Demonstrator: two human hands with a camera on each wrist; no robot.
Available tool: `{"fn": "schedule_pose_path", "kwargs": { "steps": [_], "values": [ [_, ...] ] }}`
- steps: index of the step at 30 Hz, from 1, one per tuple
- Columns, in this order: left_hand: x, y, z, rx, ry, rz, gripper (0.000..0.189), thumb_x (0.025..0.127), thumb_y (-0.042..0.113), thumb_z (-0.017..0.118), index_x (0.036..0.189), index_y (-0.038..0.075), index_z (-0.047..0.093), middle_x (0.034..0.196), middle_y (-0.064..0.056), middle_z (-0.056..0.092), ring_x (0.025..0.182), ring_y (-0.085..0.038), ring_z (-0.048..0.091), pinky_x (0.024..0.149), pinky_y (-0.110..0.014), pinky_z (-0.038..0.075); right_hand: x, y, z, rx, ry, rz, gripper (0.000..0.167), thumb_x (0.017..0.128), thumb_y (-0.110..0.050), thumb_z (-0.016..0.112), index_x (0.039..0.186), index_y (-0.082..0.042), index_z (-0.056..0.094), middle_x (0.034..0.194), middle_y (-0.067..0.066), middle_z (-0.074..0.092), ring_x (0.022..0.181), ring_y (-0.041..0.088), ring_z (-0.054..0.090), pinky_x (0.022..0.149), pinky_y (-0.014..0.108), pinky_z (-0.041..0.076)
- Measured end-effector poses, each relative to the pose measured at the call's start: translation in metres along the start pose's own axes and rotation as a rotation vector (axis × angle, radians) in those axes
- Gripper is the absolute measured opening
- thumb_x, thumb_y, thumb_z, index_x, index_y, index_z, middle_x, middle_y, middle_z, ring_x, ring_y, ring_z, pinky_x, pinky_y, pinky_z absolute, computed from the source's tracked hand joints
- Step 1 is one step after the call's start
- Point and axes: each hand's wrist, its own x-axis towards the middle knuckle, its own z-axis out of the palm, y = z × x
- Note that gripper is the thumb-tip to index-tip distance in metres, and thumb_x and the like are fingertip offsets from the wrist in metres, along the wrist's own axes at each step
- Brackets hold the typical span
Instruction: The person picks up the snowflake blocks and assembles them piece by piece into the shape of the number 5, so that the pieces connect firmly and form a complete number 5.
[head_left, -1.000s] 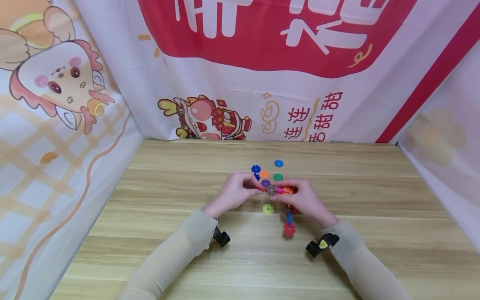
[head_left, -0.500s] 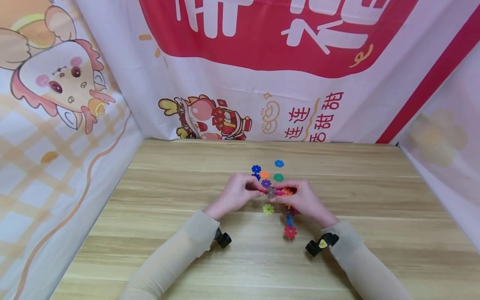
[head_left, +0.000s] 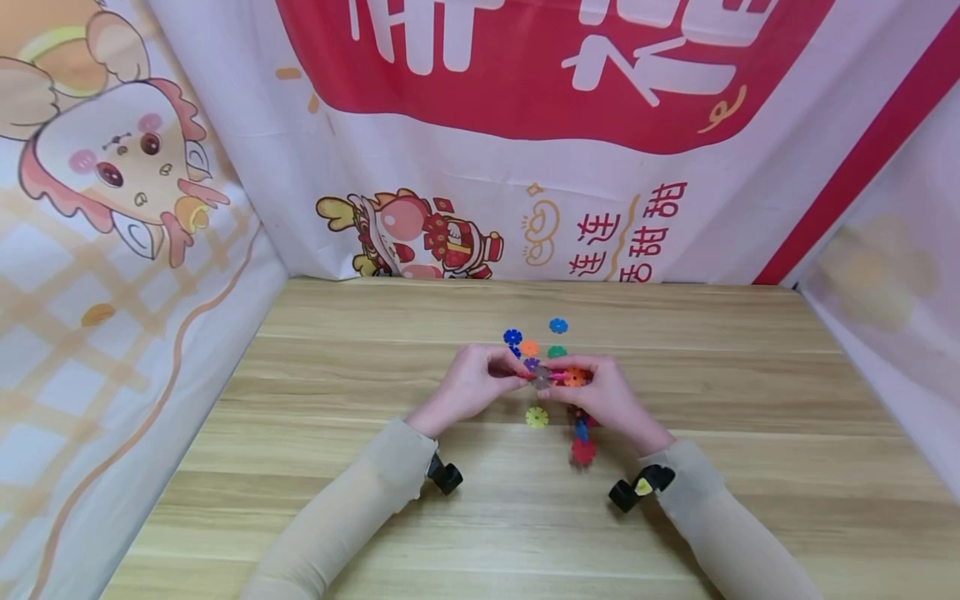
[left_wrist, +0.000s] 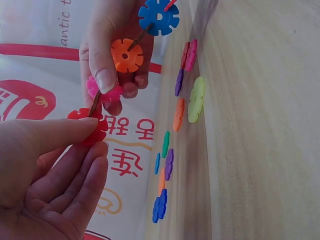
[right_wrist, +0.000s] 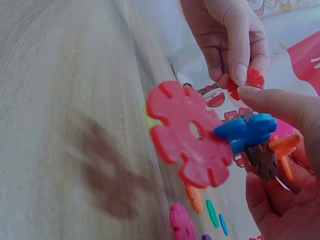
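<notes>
At the middle of the table in the head view, my left hand (head_left: 474, 382) pinches a red notched flower disc (left_wrist: 77, 114) between thumb and fingers. A brown disc (head_left: 543, 377) joins it to a pink disc (left_wrist: 114, 93), which my right hand (head_left: 609, 392) grips by thumb and fingers. From there a chain of interlocked discs runs on: an orange disc (left_wrist: 126, 56), a blue disc (left_wrist: 160, 17) and a large-looking red end disc (right_wrist: 185, 137) nearest the right wrist camera. The chain is held above the table; my right fingers hide part of it.
Loose flower discs lie on the wooden table (head_left: 360, 500): yellow-green (head_left: 536, 417), light blue (head_left: 558, 326), green (head_left: 557, 352), orange (head_left: 529, 347), dark blue (head_left: 512, 337) and purple (head_left: 532, 364). A printed cloth (head_left: 420, 158) hangs behind the table.
Both hands stay in nearly the same place, still holding the joined discs. The brown disc's tilt has shifted slightly, and the chain's red lower end has swung a little up and right.
</notes>
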Motion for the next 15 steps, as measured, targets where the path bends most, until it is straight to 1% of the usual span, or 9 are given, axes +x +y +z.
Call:
{"fn": "schedule_pose_path", "kwargs": {
  "steps": [3,5,8,10,12,15],
  "values": [
    [0.000,0.000,-0.001,-0.004,-0.009,0.002,0.016,0.088,0.006,0.081,0.101,0.015,0.077,0.096,0.009,0.072,0.088,-0.009,0.067,0.080,-0.026,0.056,0.000,0.001,-0.002,0.022,-0.004,0.008,0.039,0.080,-0.035,0.089,0.116,-0.026,0.078,0.120,-0.002,0.070,0.109,0.023,0.063,0.093,0.043,0.053],
    [0.001,0.000,-0.003,-0.024,-0.023,-0.002,0.022,0.087,0.006,0.081,0.107,0.012,0.076,0.100,0.005,0.072,0.089,-0.010,0.067,0.080,-0.026,0.056,0.000,0.003,-0.004,0.039,-0.007,0.006,0.038,0.081,-0.034,0.089,0.116,-0.024,0.078,0.120,-0.001,0.070,0.107,0.024,0.064,0.092,0.041,0.054],
    [0.005,-0.002,-0.010,-0.042,-0.037,-0.023,0.029,0.086,0.008,0.083,0.114,0.009,0.074,0.107,-0.001,0.072,0.094,-0.014,0.068,0.083,-0.027,0.056,-0.001,0.005,-0.008,0.056,-0.008,0.007,0.038,0.081,-0.034,0.088,0.116,-0.022,0.078,0.118,0.001,0.071,0.103,0.025,0.064,0.090,0.040,0.055],
    [0.010,-0.004,-0.018,-0.032,-0.026,-0.037,0.033,0.086,0.010,0.084,0.116,0.009,0.073,0.110,-0.004,0.072,0.098,-0.018,0.068,0.085,-0.029,0.055,-0.001,0.006,-0.011,0.055,-0.004,0.012,0.040,0.081,-0.037,0.088,0.116,-0.021,0.078,0.117,0.001,0.072,0.102,0.026,0.065,0.090,0.040,0.054],
    [0.019,-0.008,-0.025,0.000,-0.007,-0.053,0.035,0.085,0.010,0.084,0.118,0.008,0.072,0.112,-0.006,0.072,0.101,-0.022,0.067,0.087,-0.031,0.055,-0.001,0.007,-0.014,0.041,0.003,0.027,0.043,0.080,-0.041,0.088,0.117,-0.022,0.078,0.117,0.001,0.072,0.101,0.026,0.064,0.090,0.041,0.052],
    [0.034,-0.016,-0.031,0.069,0.013,-0.080,0.037,0.085,0.010,0.083,0.120,0.006,0.071,0.112,-0.007,0.071,0.102,-0.023,0.066,0.088,-0.034,0.054,-0.001,0.008,-0.016,0.015,0.016,0.053,0.047,0.078,-0.045,0.089,0.118,-0.023,0.078,0.119,0.000,0.071,0.102,0.025,0.062,0.090,0.042,0.050]
  ]
}}
